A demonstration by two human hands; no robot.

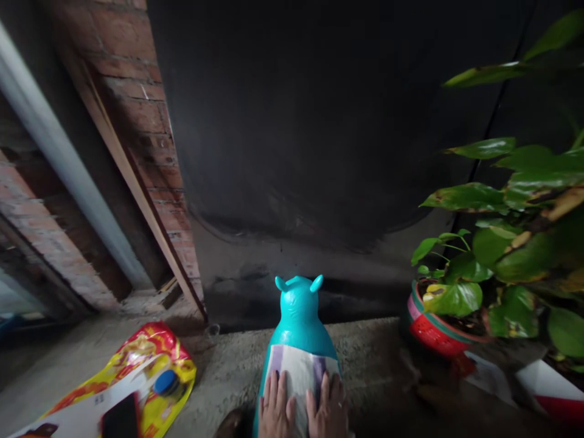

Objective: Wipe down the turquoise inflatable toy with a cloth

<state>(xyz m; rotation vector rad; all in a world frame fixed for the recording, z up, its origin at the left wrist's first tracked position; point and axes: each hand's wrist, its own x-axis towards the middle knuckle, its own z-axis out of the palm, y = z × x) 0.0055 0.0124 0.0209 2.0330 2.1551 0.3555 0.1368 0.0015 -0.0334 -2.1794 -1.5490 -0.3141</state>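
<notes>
Head view, looking down: one turquoise toy animal (298,316) with two small ears stands on the concrete floor (374,371), at the middle of the bottom edge of the picture, facing away toward the dark wall (319,121). One white cloth (298,377) with purple patches lies draped over the toy's back. Two hands rest on that cloth side by side: the left hand (275,409) lies flat with its fingers stretched out and close together, pressing on the cloth rather than gripping it, and the right hand (329,409) lies the same way, fingers extended and slightly spread, palm down on the cloth. Neither hand closes around anything. Left of the toy, toward the bottom left corner of the floor, lies one flat yellow and red plastic bag (132,383); on it rest one dark phone (121,417) and one small blue round cap (166,383), near each other but apart. Right of the toy, well apart from it, stands one red pot (431,334) with a green and pink rim, holding one leafy green plant (515,243) whose leaves spread up the right edge. Behind the bag, at the left, one brick pillar (146,121) rises, with one pale pipe (59,152) and one wooden strip (132,182) leaning along it.
</notes>
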